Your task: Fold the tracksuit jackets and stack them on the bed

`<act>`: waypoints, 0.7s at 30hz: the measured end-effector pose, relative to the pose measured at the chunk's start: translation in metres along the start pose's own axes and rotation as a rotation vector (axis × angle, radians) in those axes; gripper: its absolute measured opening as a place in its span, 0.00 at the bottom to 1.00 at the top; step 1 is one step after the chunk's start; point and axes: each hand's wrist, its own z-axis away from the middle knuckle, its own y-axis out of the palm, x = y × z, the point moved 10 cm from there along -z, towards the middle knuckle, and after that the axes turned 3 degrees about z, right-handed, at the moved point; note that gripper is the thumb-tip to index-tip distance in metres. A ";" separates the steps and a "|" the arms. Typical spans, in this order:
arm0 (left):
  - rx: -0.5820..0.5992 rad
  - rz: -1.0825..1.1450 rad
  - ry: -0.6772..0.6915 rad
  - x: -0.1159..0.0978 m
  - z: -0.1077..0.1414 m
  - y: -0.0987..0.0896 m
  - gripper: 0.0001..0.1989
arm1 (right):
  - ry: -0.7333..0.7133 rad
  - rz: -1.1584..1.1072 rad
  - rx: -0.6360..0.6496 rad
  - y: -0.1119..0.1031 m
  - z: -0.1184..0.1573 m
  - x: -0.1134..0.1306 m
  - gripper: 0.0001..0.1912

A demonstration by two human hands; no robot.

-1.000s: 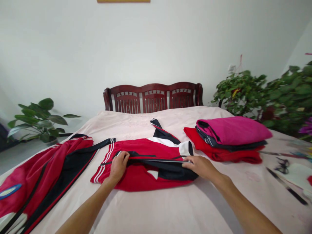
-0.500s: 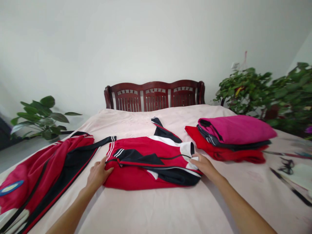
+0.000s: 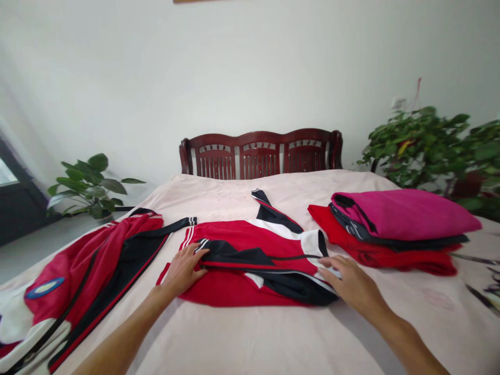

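While my left hand (image 3: 182, 271) lies open on the red jacket (image 3: 234, 291), its fingers (image 3: 197, 253) spread across a black panel and holding nothing that I can see, my right hand (image 3: 351, 281) rests at the other end of the same fold. Its fingers (image 3: 327, 273) are loosely extended, with the tips on white trim, and I cannot tell whether they are pinching the cloth or only touching it.

The jacket lies flat and folded over on itself in the middle of the bed (image 3: 242, 338), directly in front of me. White stripes show near my left hand, and a narrow black sleeve (image 3: 275, 216) runs away from me toward the headboard (image 3: 260, 153).

To my left, a second jacket (image 3: 94, 265) in red and black sprawls across the bed, with an oval badge (image 3: 45, 287) on it. Its black sleeve (image 3: 164, 228) reaches toward the first jacket, its striped cuff ending just beside it.

To my right, near my right hand but not touching it, sits a stack: magenta cloth (image 3: 402, 216) on black cloth (image 3: 394, 242) on red cloth (image 3: 390, 259).

Past the bed, a potted plant (image 3: 91, 185) stands on the left and a leafy plant (image 3: 417, 146) on the right, in front of a white wall (image 3: 117, 88).
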 end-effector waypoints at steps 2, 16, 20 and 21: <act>-0.019 0.101 -0.028 -0.001 -0.010 0.004 0.18 | -0.024 -0.106 0.151 0.017 0.006 0.009 0.20; -0.372 0.083 -0.137 -0.002 -0.067 -0.134 0.11 | 0.007 -0.164 0.230 0.035 0.000 0.024 0.12; -0.367 -0.064 -0.102 -0.012 -0.071 -0.149 0.11 | -0.041 0.028 0.295 0.042 0.002 0.044 0.16; -0.404 -0.085 -0.095 -0.012 -0.070 -0.153 0.11 | -0.026 0.085 0.259 0.039 -0.001 0.045 0.14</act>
